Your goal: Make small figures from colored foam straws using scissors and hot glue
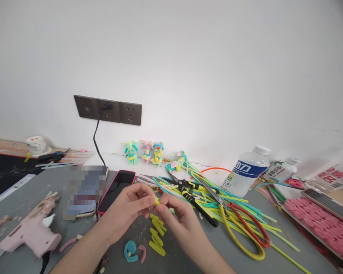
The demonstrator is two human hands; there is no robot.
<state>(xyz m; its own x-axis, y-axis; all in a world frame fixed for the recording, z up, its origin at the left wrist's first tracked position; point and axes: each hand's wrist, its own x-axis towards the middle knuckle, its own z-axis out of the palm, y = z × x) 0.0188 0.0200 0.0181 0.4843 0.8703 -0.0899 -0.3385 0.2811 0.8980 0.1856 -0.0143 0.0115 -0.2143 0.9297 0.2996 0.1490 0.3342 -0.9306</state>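
Note:
My left hand (131, 203) and my right hand (178, 215) meet over the grey mat, both with fingertips closed on a small yellow pipe cleaner piece (156, 200). Much of that piece is covered by the fingers. Below them lie several short yellow-green pipe cleaner pieces (157, 243), some bent in zigzags. A curled blue pipe cleaner (130, 251) and a short pink bent piece (143, 253) rest to their left.
Right of my hands are wire cutters (200, 207), scissors (242, 228) and loose pipe cleaners (263, 222). Bottle (246, 171) stands behind. Small pipe cleaner figures (157, 154) line the wall. Phones (117, 190) and a pink glue gun (31, 232) lie left.

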